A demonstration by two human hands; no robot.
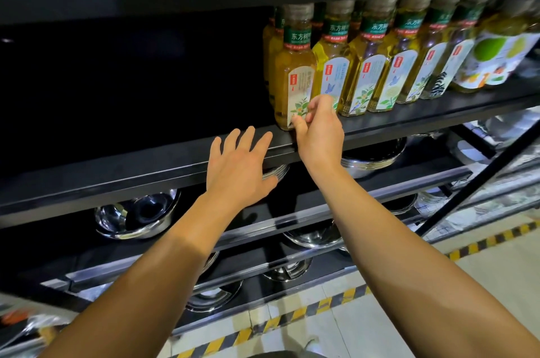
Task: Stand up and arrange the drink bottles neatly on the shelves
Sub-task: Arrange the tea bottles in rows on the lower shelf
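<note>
Right hand (320, 135) pinching leftmost clear plastic yellow-tea bottle (293, 77), first of six front bottles; left hand (238, 167) spread at black metal shelf (146, 158).

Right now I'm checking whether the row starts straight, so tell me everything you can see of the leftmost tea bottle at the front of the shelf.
The leftmost tea bottle is clear plastic, filled with yellow-green tea. It has a grey cap, a green neck band with Chinese characters and a pale label showing a leafy sprig. It stands upright at the front edge of the black shelf, beside its neighbour. The right hand touches its lower label with thumb and fingertips. The left hand is spread open below, off it.
</note>
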